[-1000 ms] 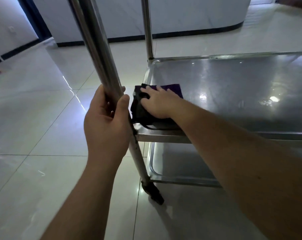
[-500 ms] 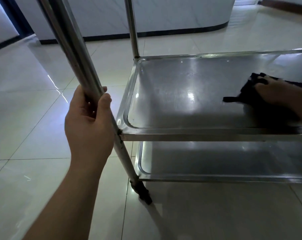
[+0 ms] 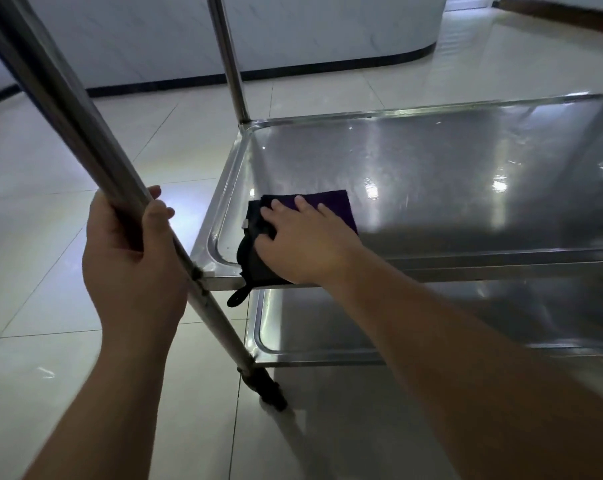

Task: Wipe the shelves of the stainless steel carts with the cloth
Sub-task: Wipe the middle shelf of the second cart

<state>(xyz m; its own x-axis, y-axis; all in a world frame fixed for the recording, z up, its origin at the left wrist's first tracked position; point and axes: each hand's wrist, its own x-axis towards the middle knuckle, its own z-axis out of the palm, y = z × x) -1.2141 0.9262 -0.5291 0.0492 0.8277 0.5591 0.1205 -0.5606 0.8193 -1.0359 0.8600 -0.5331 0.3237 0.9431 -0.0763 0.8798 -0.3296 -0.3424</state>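
Right hand [image 3: 307, 247] flat on cloth [image 3: 331, 206]

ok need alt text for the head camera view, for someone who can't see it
A person's right hand presses a dark purple cloth flat on the near left corner of a stainless steel cart's middle shelf, while the left hand grips the cart's slanted front post. A lower shelf, a black caster and glossy floor tiles show below.

The cart's middle shelf [image 3: 449, 188], a shiny steel tray with a raised rim, carries a dark purple cloth [image 3: 331, 206] at its near left corner. Below lies the lower shelf [image 3: 327, 327]. The cart stands on a glossy tiled floor [image 3: 50, 188].
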